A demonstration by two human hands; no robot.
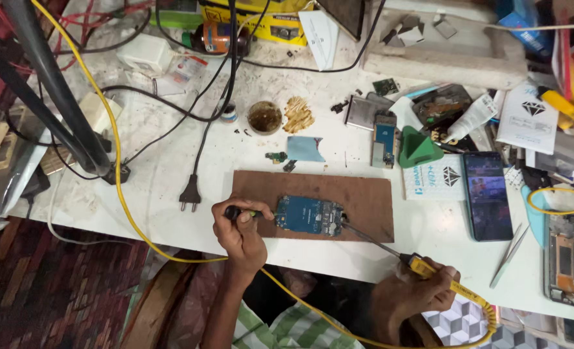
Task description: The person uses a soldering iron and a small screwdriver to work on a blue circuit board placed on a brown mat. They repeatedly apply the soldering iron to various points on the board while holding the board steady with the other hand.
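**Ana:** Circuit board point(309, 215), blue, lies flat on the brown work mat point(371, 197) at the near edge of the white bench point(170, 194); both hands are on it.

**Ben:** Left hand point(238, 234) is closed round a small dark-handled tool point(243, 212), its tip at the board's left edge; right hand point(422, 292) is wrapped round the yellow grip of a soldering iron point(378, 245), the long tip reaching up to the board's right edge; whether it touches metal I cannot tell from here.

**Ana:** How far along, would you say?

**Ben:** Mid-job, by my reading; the board sits bare, out of any casing, and loose parts lie about: a metal shield point(362, 111), a second small board point(385, 143), a tin of flux point(264, 117) just behind the mat; nothing looks reassembled.

**Ana:** And the rest?

**Ben:** A dark phone point(487, 195) lies screen-up to the right, tweezers point(509, 255) just beside it, an opened handset point(566, 260) further right; the yellow cable point(115, 155) loops across the bench; a black plug point(190, 192) lies unplugged left of the mat.
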